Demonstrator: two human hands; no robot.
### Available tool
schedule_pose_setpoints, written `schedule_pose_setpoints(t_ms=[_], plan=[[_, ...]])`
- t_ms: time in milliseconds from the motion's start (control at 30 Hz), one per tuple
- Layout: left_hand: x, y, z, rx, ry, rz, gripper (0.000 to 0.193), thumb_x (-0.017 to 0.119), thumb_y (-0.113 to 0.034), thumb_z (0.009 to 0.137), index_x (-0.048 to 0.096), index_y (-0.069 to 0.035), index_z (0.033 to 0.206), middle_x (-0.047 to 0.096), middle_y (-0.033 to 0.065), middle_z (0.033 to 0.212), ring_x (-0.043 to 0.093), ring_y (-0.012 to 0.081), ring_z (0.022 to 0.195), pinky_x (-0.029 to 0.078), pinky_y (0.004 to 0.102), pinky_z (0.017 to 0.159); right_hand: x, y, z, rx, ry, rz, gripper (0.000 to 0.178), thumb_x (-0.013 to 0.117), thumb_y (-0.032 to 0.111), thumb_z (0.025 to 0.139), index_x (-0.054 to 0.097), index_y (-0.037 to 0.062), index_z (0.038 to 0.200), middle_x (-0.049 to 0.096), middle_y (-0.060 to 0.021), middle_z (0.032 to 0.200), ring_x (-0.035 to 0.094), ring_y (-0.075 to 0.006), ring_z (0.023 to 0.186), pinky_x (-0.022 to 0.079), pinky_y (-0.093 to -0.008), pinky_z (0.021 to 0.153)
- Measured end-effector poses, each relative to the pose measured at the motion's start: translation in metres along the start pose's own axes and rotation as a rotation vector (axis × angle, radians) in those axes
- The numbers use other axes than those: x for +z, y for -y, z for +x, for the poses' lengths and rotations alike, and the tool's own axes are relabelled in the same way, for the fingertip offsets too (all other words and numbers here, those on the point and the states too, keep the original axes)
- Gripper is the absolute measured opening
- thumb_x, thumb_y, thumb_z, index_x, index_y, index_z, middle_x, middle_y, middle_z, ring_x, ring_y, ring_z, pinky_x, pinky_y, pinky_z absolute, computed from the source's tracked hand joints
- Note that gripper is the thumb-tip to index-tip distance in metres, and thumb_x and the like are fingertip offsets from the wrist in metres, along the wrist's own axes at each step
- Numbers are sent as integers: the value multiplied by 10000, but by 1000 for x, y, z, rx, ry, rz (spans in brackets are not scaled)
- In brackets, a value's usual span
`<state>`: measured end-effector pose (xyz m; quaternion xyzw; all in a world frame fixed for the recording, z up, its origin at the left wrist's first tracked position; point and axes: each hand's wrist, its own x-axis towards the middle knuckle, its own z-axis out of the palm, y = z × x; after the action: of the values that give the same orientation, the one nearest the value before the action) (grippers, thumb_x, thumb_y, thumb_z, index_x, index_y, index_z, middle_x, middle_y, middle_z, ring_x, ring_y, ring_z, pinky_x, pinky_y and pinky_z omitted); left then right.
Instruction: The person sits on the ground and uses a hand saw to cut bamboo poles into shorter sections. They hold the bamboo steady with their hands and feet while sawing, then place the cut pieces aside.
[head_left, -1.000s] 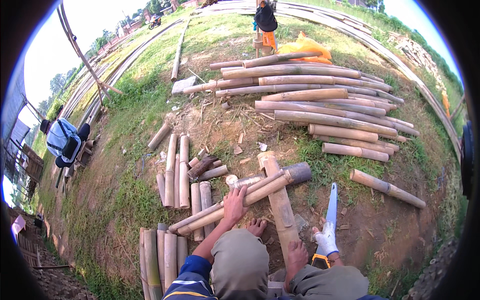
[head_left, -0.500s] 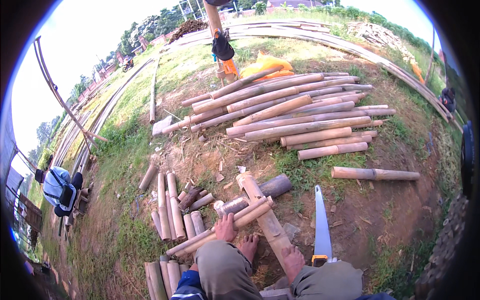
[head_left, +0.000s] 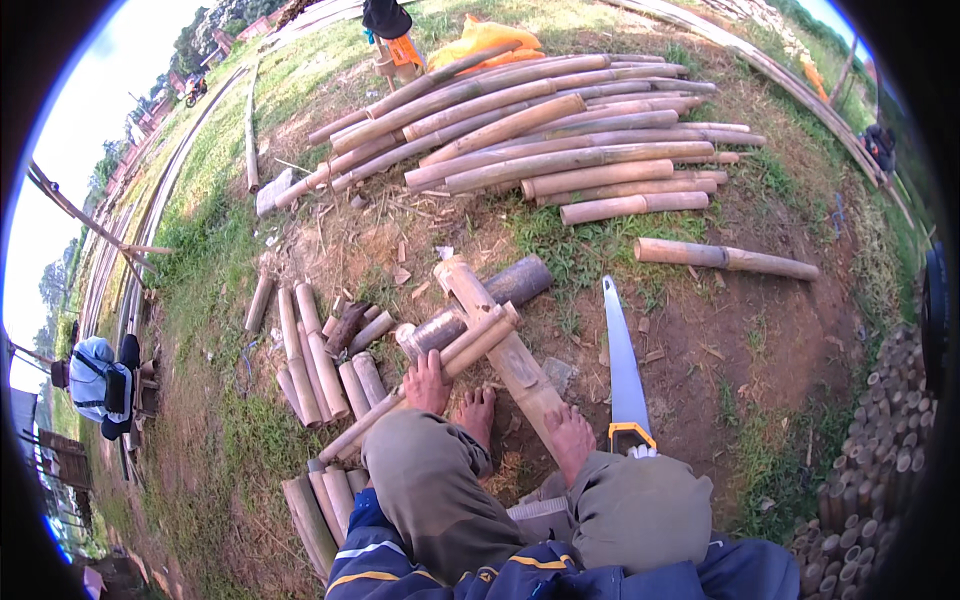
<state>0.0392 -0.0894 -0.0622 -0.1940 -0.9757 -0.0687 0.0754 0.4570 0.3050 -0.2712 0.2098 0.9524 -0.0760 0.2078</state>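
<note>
My left hand [head_left: 427, 384] is closed over a bamboo pole [head_left: 480, 340] that slants across a wide bamboo piece [head_left: 515, 360]. The wide piece rests on a thick dark bamboo log [head_left: 525, 283]. My bare right foot [head_left: 570, 440] presses on its near end, and my left foot [head_left: 475, 415] is on the ground beside it. Beyond my right knee lies a hand saw [head_left: 626, 365], its blade pointing away. Whitish fingertips of my right hand [head_left: 642, 452] show at its yellow and black handle; the rest of that hand is hidden behind the knee.
Short bamboo pieces [head_left: 320, 350] lie left of the held pole, and more [head_left: 310, 515] beside my left leg. A large bamboo pile [head_left: 560, 150] stretches ahead. One bamboo length [head_left: 727, 258] lies alone on the right. Stacked bamboo ends [head_left: 865, 470] fill the lower right. A person [head_left: 100, 385] bends at far left.
The view has tilted down, so the scene sits higher and more of my blue jacket shows. My left hand stays on the bamboo pole. More of the saw's handle shows past my knee.
</note>
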Motion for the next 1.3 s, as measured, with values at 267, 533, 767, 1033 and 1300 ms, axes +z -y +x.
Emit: schedule_pose_setpoints(t_ms=[267,533,767,1033,1300], plan=[[6,-4,-14,-56,16,34,772,844,-209,850,498,-241,1540,631,101,1249,666,384,1120,509,551,960,-198,45,-73,17,-241,519,417,811,210,925,611,37,1247,653,-178,1170,676,-409,1101,555,-532,917],[23,-5,-12,-55,-44,77,661,789,-241,911,534,-277,1519,639,64,1213,670,347,1047,504,533,930,-348,95,-93,-121,-234,1270,404,778,95,978,551,16,1302,633,-56,1031,635,-157,889,555,-343,806],[16,-5,-13,-90,-41,32,672,836,-242,870,529,-223,1467,635,124,1248,649,410,1110,497,578,937,-353,161,-40,-377,-201,1157,518,794,71,899,559,9,1357,624,-126,1164,638,-220,1066,545,-376,967],[12,-6,-14,-89,-68,80,604,799,-191,884,566,-242,1438,631,95,1190,652,357,1066,491,532,913,-363,172,-40,-577,-185,914,643,885,166,774,621,19,1341,599,-156,1143,670,-355,1058,554,-441,952],[9,-5,-11,-63,-112,49,569,807,-187,866,580,-242,1385,619,87,1145,656,349,1036,496,522,898,-329,171,-45,-494,-93,1180,667,883,137,765,613,40,1367,585,-156,1149,661,-372,1075,544,-463,956]])
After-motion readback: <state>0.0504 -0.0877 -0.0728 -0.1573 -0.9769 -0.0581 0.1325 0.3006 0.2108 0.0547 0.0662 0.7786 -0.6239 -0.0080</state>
